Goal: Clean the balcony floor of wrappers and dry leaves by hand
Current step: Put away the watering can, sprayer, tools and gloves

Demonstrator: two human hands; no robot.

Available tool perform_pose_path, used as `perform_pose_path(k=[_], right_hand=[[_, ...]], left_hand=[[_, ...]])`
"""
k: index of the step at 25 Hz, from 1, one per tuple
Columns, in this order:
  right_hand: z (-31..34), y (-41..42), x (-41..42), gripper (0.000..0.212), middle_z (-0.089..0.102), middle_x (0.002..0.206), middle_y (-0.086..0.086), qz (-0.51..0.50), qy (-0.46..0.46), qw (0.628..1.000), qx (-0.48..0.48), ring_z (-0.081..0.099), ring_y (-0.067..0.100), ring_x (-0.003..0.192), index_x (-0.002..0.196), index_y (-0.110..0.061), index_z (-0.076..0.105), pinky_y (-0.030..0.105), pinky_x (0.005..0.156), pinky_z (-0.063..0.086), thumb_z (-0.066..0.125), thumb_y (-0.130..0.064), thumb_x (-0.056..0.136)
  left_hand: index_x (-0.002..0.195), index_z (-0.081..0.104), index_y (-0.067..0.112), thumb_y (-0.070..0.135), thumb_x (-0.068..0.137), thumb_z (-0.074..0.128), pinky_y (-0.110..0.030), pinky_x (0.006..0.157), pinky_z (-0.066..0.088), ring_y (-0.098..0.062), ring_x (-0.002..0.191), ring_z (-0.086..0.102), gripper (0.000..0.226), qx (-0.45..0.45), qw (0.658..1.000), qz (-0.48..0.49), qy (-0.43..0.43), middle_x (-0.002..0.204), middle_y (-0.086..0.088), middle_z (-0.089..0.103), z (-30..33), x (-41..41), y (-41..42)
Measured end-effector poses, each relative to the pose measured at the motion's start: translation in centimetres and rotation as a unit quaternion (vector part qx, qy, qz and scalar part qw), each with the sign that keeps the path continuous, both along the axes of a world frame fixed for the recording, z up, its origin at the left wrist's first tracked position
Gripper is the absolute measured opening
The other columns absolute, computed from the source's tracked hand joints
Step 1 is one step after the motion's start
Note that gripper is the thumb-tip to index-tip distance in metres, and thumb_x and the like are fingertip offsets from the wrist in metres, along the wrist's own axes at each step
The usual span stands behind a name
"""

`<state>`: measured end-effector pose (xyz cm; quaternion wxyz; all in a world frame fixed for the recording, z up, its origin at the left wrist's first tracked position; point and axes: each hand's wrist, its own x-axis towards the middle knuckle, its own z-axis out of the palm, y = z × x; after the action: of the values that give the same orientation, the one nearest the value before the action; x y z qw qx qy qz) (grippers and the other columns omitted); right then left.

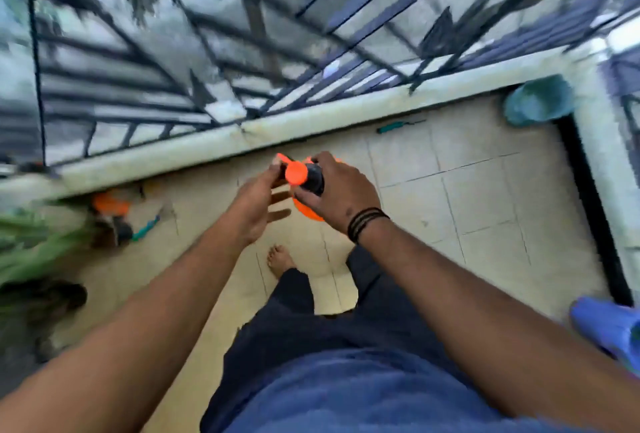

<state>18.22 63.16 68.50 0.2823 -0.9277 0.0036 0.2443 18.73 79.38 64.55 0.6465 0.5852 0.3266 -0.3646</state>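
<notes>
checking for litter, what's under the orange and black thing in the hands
Under the orange and black object, gripped by the right hand, lies pale tiled floor. The left hand covers some tiles below.

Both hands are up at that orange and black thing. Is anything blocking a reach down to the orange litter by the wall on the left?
Nothing visible blocks it. The orange litter lies on open tile below the parapet, with green leaves just left. But both hands are occupied: the right hand grips the orange and black item, the left hand touches it.
</notes>
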Motion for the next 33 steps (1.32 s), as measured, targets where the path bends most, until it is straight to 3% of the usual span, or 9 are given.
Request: perform_pose_path(k=[3, 7, 10, 13, 17, 21, 24, 27, 33], right_hand=[[5.8, -9.0, -1.1, 0.065, 0.069, 0.115, 0.011, -0.089, 0.013, 0.996, 0.009, 0.064, 0.035, 0.104, 0.134, -0.026, 0.048, 0.037, 0.075, 0.047, 0.067, -0.06, 0.083], [9.5, -22.8, -3.6, 0.035, 0.069, 0.107, 0.01, -0.239, 0.034, 0.97, 0.016, 0.064, 0.033, 0.099, 0.095, -0.028, 0.055, 0.034, 0.073, 0.047, 0.063, -0.059, 0.082], [10.4, -31.4, -6.3, 0.027, 0.073, 0.1, 0.009, -0.37, 0.026, 0.927, 0.057, 0.066, 0.034, 0.095, 0.079, -0.023, 0.06, 0.036, 0.075, 0.053, 0.06, -0.05, 0.085], [9.7, -38.7, -9.0, 0.031, 0.074, 0.088, 0.007, -0.543, -0.025, 0.831, 0.114, 0.069, 0.033, 0.085, 0.081, -0.02, 0.07, 0.042, 0.074, 0.058, 0.059, -0.049, 0.084], [9.0, -45.5, -12.1, 0.032, 0.075, 0.08, 0.007, -0.74, -0.048, 0.63, 0.229, 0.073, 0.031, 0.068, 0.084, -0.02, 0.074, 0.048, 0.059, 0.063, 0.068, -0.051, 0.081], [7.7, -51.3, -13.1, 0.032, 0.076, 0.078, 0.006, -0.807, -0.047, 0.501, 0.308, 0.074, 0.03, 0.063, 0.082, -0.02, 0.073, 0.046, 0.057, 0.063, 0.07, -0.052, 0.076], [7.3, -57.4, -12.7, 0.029, 0.075, 0.075, 0.004, -0.826, -0.071, 0.452, 0.328, 0.074, 0.026, 0.068, 0.079, -0.02, 0.073, 0.046, 0.06, 0.063, 0.075, -0.049, 0.08], [8.3, -64.0, -12.9, 0.025, 0.076, 0.079, 0.008, -0.84, -0.074, 0.427, 0.325, 0.071, 0.025, 0.068, 0.084, -0.018, 0.076, 0.047, 0.066, 0.064, 0.077, -0.043, 0.081], [8.5, -75.7, -17.0, 0.032, 0.07, 0.075, 0.0, -0.855, -0.104, 0.329, 0.387, 0.067, 0.015, 0.065, 0.104, -0.017, 0.074, 0.022, 0.055, 0.049, 0.077, -0.042, 0.084]], left_hand=[[0.118, 0.069, 0.025, 0.05, 0.102, 0.049, -0.034, 0.081, 0.046, -0.012, 0.101, 0.061, 0.035, 0.038, 0.992, -0.113, -0.045, 0.117, 0.009, 0.07, 5.8, 1.7, -9.4], [0.088, 0.073, 0.027, 0.04, 0.103, 0.052, -0.025, 0.079, 0.049, -0.002, 0.087, 0.065, 0.029, 0.051, 0.943, -0.301, -0.134, 0.092, 0.016, 0.075, 10.8, 2.0, -25.6], [0.089, 0.07, 0.024, 0.023, 0.105, 0.049, -0.012, 0.071, 0.048, 0.013, 0.071, 0.062, 0.026, 0.007, 0.881, -0.433, -0.191, 0.077, 0.024, 0.073, 12.7, 1.8, -36.3], [0.113, 0.071, 0.027, 0.018, 0.104, 0.051, -0.019, 0.091, 0.05, 0.002, 0.1, 0.067, 0.024, -0.035, 0.803, -0.542, -0.244, 0.113, 0.006, 0.073, 13.7, 1.3, -45.1], [0.115, 0.072, 0.008, -0.005, 0.09, 0.057, -0.011, 0.08, 0.048, -0.002, 0.09, 0.064, 0.031, -0.039, 0.677, -0.646, -0.35, 0.111, -0.013, 0.072, 14.0, 0.0, -53.9], [0.129, 0.066, 0.021, 0.023, 0.065, 0.075, -0.013, 0.097, 0.042, 0.006, 0.11, 0.057, 0.065, -0.036, 0.574, -0.706, -0.414, 0.124, 0.005, 0.064, 13.0, -0.9, -61.4], [0.114, 0.069, 0.027, 0.034, 0.056, 0.082, -0.011, 0.086, 0.046, 0.016, 0.094, 0.057, 0.06, -0.069, 0.541, -0.716, -0.435, 0.099, 0.019, 0.065, 12.2, -1.0, -68.9], [0.109, 0.07, 0.029, 0.043, 0.054, 0.081, -0.036, 0.086, 0.052, -0.006, 0.095, 0.063, 0.057, -0.088, 0.502, -0.724, -0.465, 0.1, 0.013, 0.07, 11.8, -0.9, -77.4], [0.11, 0.075, 0.023, 0.05, 0.052, 0.066, -0.028, 0.08, 0.048, -0.013, 0.096, 0.066, 0.064, -0.131, 0.386, -0.777, -0.48, 0.104, 0.005, 0.074, 10.1, -3.6, -94.8]])
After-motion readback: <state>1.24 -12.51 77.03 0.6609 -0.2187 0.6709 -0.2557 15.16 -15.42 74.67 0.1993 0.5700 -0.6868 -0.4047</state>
